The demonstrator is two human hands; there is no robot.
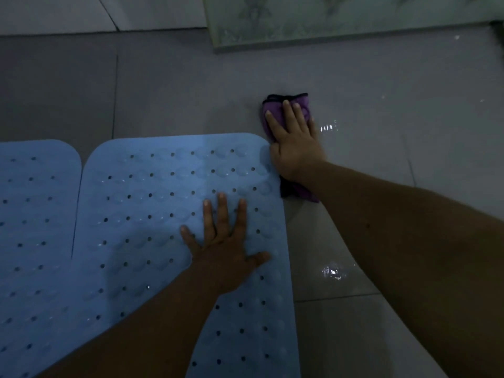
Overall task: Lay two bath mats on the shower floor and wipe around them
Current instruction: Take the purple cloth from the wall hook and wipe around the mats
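Two light blue bath mats with rows of holes lie side by side on the grey tiled floor: one at the far left [35, 227], the other in the middle [152, 203]. My left hand [226, 246] rests flat on the middle mat, fingers spread, holding nothing. My right hand [294, 143] presses flat on a purple cloth [297, 105] that lies on the floor just off the mat's far right corner. Part of the cloth shows below my wrist, beside the mat's right edge.
Wet glints show on the floor tiles [381, 186] to the right of the mats. A marbled wall base [327, 28] runs along the back right, and a pale wall [81, 12] stands at the back left.
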